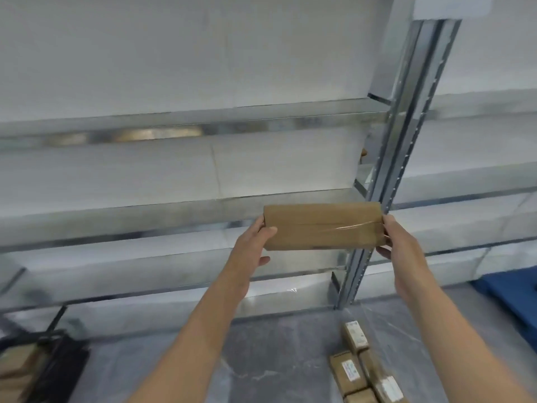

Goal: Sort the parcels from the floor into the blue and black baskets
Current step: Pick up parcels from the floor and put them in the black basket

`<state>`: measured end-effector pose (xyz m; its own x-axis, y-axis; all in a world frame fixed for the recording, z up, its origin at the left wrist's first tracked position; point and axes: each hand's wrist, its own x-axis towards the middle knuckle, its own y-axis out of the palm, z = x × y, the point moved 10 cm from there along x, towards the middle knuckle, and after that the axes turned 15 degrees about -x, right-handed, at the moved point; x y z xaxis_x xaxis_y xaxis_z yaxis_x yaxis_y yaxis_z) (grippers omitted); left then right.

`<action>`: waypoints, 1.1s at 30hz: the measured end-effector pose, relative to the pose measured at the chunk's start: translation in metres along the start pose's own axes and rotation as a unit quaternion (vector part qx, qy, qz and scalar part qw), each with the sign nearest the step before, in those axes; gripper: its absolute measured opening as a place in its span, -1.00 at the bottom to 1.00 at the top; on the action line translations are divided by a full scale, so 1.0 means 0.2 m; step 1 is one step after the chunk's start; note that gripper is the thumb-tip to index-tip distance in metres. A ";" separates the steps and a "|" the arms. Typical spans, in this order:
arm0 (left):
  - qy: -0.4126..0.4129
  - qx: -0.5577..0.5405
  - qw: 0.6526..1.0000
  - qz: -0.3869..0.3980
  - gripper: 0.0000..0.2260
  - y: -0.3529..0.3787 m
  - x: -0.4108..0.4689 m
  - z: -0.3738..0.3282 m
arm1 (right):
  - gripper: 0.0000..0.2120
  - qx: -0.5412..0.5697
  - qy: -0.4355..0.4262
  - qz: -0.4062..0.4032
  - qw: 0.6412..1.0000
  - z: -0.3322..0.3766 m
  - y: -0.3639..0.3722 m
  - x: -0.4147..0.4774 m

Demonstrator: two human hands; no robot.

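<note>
I can read no text. White labels (349, 371) sit on the floor parcels (337, 375) near the foot of the rack post (401, 141), too blurred to read. The brown parcel (322, 226) I hold faces me plain.

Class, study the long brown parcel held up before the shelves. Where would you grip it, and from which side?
By its two short ends, one hand from each side, as the left hand and right hand do now: the parcel is long, narrow and held level.
</note>
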<state>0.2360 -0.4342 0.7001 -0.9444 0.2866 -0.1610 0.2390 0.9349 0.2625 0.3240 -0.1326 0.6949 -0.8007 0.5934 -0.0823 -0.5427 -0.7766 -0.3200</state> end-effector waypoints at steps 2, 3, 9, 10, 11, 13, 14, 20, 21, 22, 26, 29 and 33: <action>0.010 -0.003 1.000 -0.025 -0.67 -0.25 -0.04 -0.07 | -0.43 -0.006 -0.005 0.035 0.999 0.07 0.27 -0.02; 0.014 -0.001 0.999 -0.034 -0.64 -0.38 -0.07 -0.10 | -0.43 -0.011 -0.010 0.052 0.999 0.10 0.40 -0.03; 0.042 -0.022 0.991 -0.128 -0.65 -1.11 -0.23 -0.25 | -0.62 -0.011 -0.045 0.133 0.990 0.35 1.17 -0.19; 0.045 -0.024 0.988 -0.144 -0.65 -1.22 -0.25 -0.27 | -0.64 -0.010 -0.052 0.147 0.988 0.39 1.28 -0.21; 0.048 -0.029 0.985 -0.161 -0.65 -1.33 -0.28 -0.28 | -0.65 -0.016 -0.060 0.163 0.985 0.42 1.40 -0.24; 0.052 -0.038 0.980 -0.187 -0.56 -1.52 -0.35 -0.30 | -0.64 -0.022 -0.075 0.187 0.979 0.47 1.61 -0.29; 0.054 -0.036 0.979 -0.194 -0.50 -1.58 -0.38 -0.31 | -0.64 -0.021 -0.078 0.194 0.978 0.50 1.68 -0.31; 0.070 -0.049 0.956 -0.282 -0.55 -2.02 -0.60 -0.35 | -0.59 -0.036 -0.093 0.279 0.955 0.60 2.26 -0.48; 0.072 -0.059 0.949 -0.300 -0.54 -2.09 -0.63 -0.34 | -0.58 -0.036 -0.095 0.293 0.951 0.60 2.35 -0.50; 0.073 -0.068 0.943 -0.317 -0.51 -2.14 -0.66 -0.34 | -0.55 -0.038 -0.099 0.306 0.946 0.61 2.44 -0.51; 0.081 -0.088 0.914 -0.388 -0.57 -2.33 -0.77 -0.32 | -0.52 -0.041 -0.114 0.359 0.925 0.65 2.79 -0.55; 0.090 -0.096 0.887 -0.444 -0.56 -2.45 -0.84 -0.32 | -0.64 -0.039 -0.134 0.423 0.895 0.72 3.05 -0.62; 0.088 -0.106 0.852 -0.505 -0.52 -2.56 -0.89 -0.29 | -0.62 -0.053 -0.154 0.497 0.853 0.76 3.36 -0.69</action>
<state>0.2683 -0.9766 0.6500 -0.6685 -0.6943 -0.2666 -0.7437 0.6221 0.2447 0.0318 -0.7687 0.6342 -0.8893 -0.4421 -0.1171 0.4551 -0.8303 -0.3218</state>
